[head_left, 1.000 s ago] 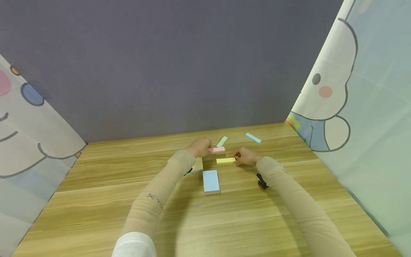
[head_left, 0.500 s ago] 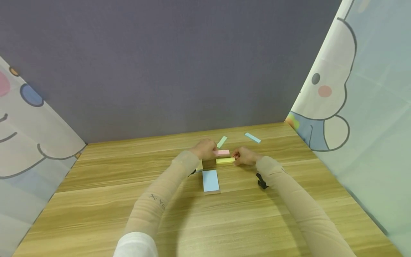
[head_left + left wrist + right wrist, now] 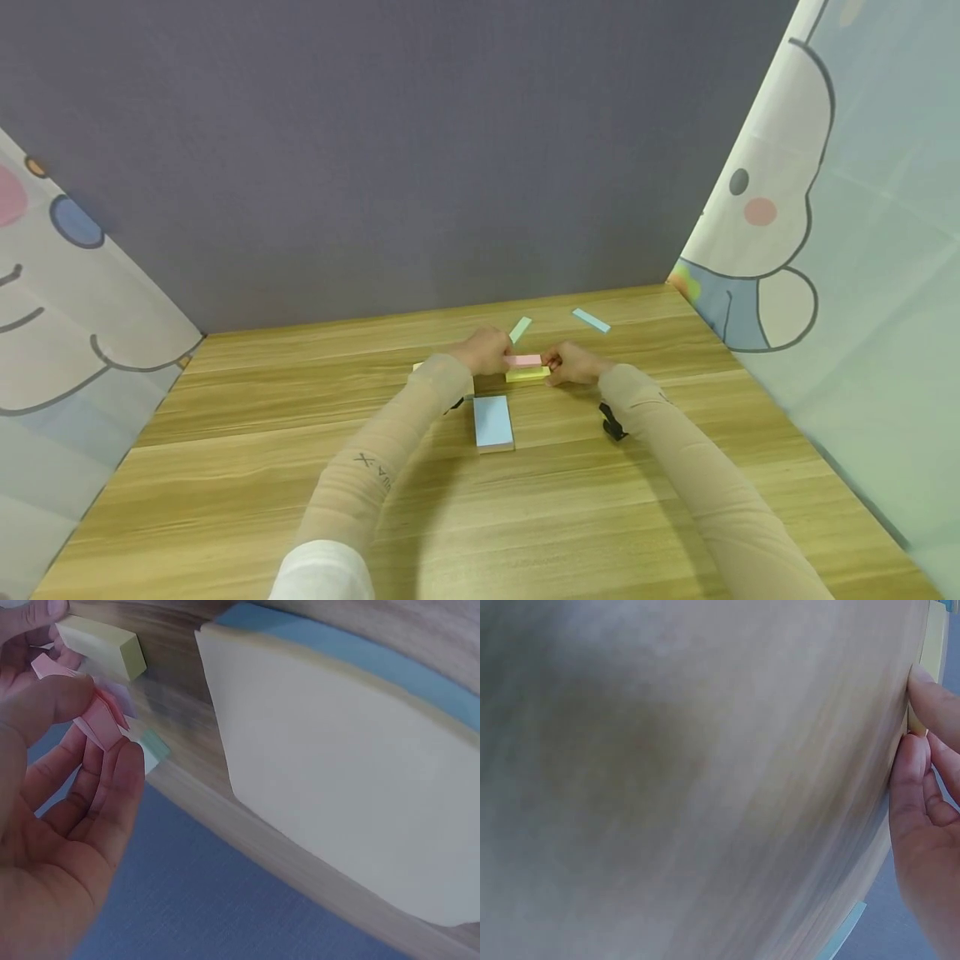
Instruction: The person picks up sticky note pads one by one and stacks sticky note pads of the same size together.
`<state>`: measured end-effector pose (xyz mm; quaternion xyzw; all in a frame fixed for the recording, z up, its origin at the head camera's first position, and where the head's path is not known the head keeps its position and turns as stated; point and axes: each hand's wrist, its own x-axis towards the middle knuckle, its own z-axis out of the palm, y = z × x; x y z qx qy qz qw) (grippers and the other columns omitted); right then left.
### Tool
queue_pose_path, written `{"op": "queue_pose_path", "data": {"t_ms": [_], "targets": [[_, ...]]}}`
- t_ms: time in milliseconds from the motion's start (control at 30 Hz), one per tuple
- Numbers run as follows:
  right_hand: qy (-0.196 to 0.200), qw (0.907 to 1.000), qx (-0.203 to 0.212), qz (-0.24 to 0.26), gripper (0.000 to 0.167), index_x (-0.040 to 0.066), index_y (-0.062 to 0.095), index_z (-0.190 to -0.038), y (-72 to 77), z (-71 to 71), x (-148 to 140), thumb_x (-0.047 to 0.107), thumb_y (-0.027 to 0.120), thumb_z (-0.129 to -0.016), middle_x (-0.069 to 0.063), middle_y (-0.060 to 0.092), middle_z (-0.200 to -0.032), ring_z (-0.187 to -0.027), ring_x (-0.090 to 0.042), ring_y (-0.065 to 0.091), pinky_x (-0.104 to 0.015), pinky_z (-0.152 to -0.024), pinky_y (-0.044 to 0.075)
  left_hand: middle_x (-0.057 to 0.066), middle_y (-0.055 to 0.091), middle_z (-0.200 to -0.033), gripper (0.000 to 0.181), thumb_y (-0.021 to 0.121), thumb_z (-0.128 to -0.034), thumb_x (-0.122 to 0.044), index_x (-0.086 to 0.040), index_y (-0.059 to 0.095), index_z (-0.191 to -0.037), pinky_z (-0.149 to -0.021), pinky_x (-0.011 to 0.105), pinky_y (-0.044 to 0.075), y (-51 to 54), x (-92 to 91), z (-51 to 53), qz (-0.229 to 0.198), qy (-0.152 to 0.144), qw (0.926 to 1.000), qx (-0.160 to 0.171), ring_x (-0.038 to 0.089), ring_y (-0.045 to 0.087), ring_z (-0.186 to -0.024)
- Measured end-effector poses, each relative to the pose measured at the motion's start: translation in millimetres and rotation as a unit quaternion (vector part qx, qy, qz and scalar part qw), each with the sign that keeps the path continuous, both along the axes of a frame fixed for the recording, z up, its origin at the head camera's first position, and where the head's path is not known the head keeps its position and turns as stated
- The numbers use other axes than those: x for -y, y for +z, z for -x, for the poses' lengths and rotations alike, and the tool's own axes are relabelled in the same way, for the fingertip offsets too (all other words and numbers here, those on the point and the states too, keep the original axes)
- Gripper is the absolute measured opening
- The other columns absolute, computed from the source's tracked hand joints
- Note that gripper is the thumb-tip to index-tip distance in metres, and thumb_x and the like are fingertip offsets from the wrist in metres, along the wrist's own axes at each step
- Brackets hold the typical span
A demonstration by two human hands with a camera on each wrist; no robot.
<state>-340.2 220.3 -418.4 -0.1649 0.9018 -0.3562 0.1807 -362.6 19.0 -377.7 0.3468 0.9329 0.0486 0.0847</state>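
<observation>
My left hand [image 3: 487, 348] pinches a narrow pink sticky note pad [image 3: 523, 361] between thumb and fingers. In the left wrist view the sheets of the pink pad [image 3: 105, 720] fan apart slightly. Just below and in front of it a narrow yellow sticky note pad [image 3: 528, 376] lies on the table. My right hand [image 3: 572, 364] pinches the right end of that yellow pad, with thumb and fingertips on it in the right wrist view [image 3: 922, 810]. In the head view the pink pad overlaps the yellow pad's far edge; whether they touch I cannot tell.
Behind the hands lie a narrow green pad [image 3: 520, 330] and a narrow blue pad [image 3: 591, 320]. A larger light-blue pad [image 3: 492, 422] sits nearer. Partly under my left forearm, a cream pad [image 3: 337, 765] lies on a blue layer. A dark wall [image 3: 435, 167] borders the table.
My left hand has moved right and slightly nearer with the pink pad, bringing it from behind the yellow pad to right over its far edge. My right hand stays in place.
</observation>
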Motion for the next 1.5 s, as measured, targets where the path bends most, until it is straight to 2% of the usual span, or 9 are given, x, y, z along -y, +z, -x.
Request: {"op": "queue_pose_path", "data": {"t_ms": [200,433,500,700,1000,1300,1500], "targets": [[-0.007,0.9999,0.015,0.003,0.030,-0.007,0.055,-0.107,0.3,1.9,-1.0,0.003,0.067,-0.081,-0.004,0.049,-0.086,-0.080,-0.015,0.044,-0.024,-0.069,0.040,-0.001,0.064,-0.081,0.008,0.065,-0.0827,-0.016,-0.011,0.071,-0.085,-0.064,0.026,0.043,0.1,-5.4,-2.1,0.018,0.006,0.9998,-0.002,0.013,0.049,-0.070],[-0.005,0.9998,0.016,0.005,0.024,-0.005,0.055,-0.098,-1.4,3.4,-0.5,0.004,0.067,-0.080,-0.002,0.046,-0.080,-0.075,-0.014,0.042,-0.023,-0.065,0.038,-0.002,0.059,-0.077,0.007,0.062,-0.0829,-0.011,-0.010,0.069,-0.084,-0.061,0.024,0.041,-1.5,-8.4,-4.2,0.001,0.019,0.9991,0.038,0.013,0.047,-0.071],[0.000,0.9999,0.015,0.007,0.023,-0.006,0.056,-0.097,-1.6,3.7,-0.5,0.003,0.067,-0.080,-0.001,0.046,-0.078,-0.073,-0.014,0.042,-0.023,-0.064,0.037,-0.002,0.058,-0.076,0.006,0.062,-0.0829,-0.011,-0.011,0.069,-0.083,-0.060,0.023,0.039,-2.6,-8.9,-4.4,-0.003,0.019,0.9990,0.041,0.013,0.046,-0.071],[0.000,0.9999,0.013,0.009,0.029,-0.007,0.058,-0.104,-0.9,4.3,-0.8,0.003,0.068,-0.079,-0.003,0.049,-0.080,-0.072,-0.013,0.043,-0.023,-0.064,0.038,-0.002,0.059,-0.074,0.007,0.063,-0.0825,-0.009,-0.010,0.069,-0.082,-0.058,0.022,0.038,-4.5,-9.8,-4.4,-0.014,0.018,0.9985,0.049,0.012,0.045,-0.069],[-0.003,0.9998,0.013,0.015,0.036,-0.010,0.056,-0.110,-1.7,4.5,-0.8,0.001,0.068,-0.078,-0.005,0.053,-0.084,-0.074,-0.013,0.045,-0.022,-0.065,0.041,-0.001,0.062,-0.080,0.008,0.064,-0.0834,-0.011,-0.010,0.069,-0.089,-0.059,0.023,0.042,-8.4,-11.7,-4.2,-0.004,0.029,0.9979,0.057,0.012,0.049,-0.069],[-0.015,0.9997,0.014,0.012,0.035,-0.009,0.057,-0.108,-2.4,4.5,1.7,0.001,0.069,-0.077,-0.004,0.052,-0.082,-0.073,-0.013,0.044,-0.021,-0.064,0.039,-0.002,0.060,-0.071,0.005,0.064,-0.0816,-0.008,-0.009,0.069,-0.083,-0.052,0.020,0.038,-12.5,-13.2,-3.9,-0.016,0.031,0.9971,0.068,0.011,0.047,-0.061],[-0.015,0.9997,0.010,0.015,0.034,-0.010,0.057,-0.107,-2.3,3.6,0.6,0.001,0.069,-0.077,-0.006,0.054,-0.083,-0.072,-0.013,0.045,-0.021,-0.063,0.040,-0.003,0.061,-0.073,0.007,0.065,-0.0824,-0.010,-0.010,0.070,-0.087,-0.053,0.021,0.038,-12.8,-15.5,-4.0,-0.010,0.039,0.9966,0.073,0.011,0.046,-0.063]]}}
